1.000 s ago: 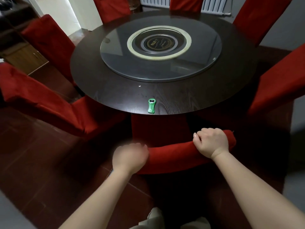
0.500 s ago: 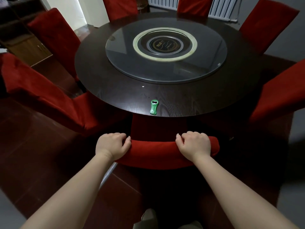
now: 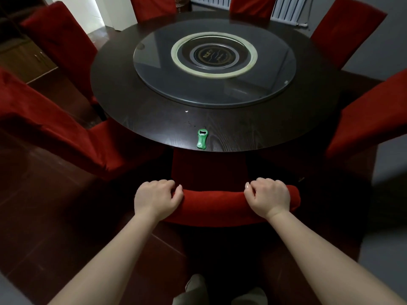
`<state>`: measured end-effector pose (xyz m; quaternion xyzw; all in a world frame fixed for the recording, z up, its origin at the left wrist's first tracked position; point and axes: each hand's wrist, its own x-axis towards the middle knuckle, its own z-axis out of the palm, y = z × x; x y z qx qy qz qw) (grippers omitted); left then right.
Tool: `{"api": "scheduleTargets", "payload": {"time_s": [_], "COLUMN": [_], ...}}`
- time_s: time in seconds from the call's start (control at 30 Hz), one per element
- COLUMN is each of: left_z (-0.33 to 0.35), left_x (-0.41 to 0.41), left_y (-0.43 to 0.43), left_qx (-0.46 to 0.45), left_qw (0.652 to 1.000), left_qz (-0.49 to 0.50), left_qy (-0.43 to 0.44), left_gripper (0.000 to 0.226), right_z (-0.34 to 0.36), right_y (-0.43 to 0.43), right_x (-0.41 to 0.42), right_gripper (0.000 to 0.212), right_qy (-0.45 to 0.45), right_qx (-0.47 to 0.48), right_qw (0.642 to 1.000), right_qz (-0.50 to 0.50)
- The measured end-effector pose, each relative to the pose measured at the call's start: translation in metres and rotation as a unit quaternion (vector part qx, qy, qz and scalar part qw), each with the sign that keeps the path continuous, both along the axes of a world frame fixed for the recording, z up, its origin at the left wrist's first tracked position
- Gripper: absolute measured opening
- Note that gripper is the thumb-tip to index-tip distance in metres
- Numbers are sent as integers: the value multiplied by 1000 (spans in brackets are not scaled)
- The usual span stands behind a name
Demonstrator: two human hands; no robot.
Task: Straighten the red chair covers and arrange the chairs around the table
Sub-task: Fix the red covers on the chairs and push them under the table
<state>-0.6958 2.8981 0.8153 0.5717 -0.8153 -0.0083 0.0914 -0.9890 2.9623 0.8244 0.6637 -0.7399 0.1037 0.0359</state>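
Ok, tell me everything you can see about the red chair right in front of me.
The chair wears a red, velvety-looking fabric cover. Seen from above, its backrest top is a rounded padded roll, with the cover smooth between the hands. The left hand grips its left end, the right hand grips near its right end. Its seat is tucked under the dark round table; legs are hidden.

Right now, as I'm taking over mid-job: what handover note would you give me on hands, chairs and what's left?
Left hand grips the left end of the near chair's backrest; right hand grips the right end.
Done: its seat reaches under the round table.
Left: probably the near-left chair, which stands askew, plus checking the other covers.
A green bottle opener lies at the table's near edge.
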Motion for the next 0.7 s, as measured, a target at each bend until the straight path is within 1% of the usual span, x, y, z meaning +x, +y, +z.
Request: {"api": "scheduleTargets", "payload": {"time_s": [0.1, 0.23, 0.33, 0.47, 0.57, 0.7], "left_z": [-2, 1, 2, 2, 1, 0], "left_x": [-6, -6, -9, -13, -18, -27], "left_y": [10, 14, 14, 8, 10, 11], "left_qx": [3, 3, 10, 33, 30, 26], "left_qw": [1000, 1000, 1000, 999, 999, 999], "left_qz": [-9, 3, 12, 31, 34, 27], "left_qy": [7, 10, 11, -14, -12, -3], "left_gripper": [53, 55, 52, 48, 47, 48], "right_z": [-3, 0, -1, -4, -6, -7], "right_y": [11, 12, 11, 9, 5, -2], "right_x": [-6, -3, -5, -7, -14, -27], "right_gripper": [55, 62, 63, 56, 52, 51], "right_qy": [2, 1, 9, 1, 9, 14], "right_qx": [0, 29, 35, 5, -28, -40], "right_qw": [1000, 999, 999, 1000, 1000, 999], "right_qz": [-6, -20, -15, -9, 1, 8]}}
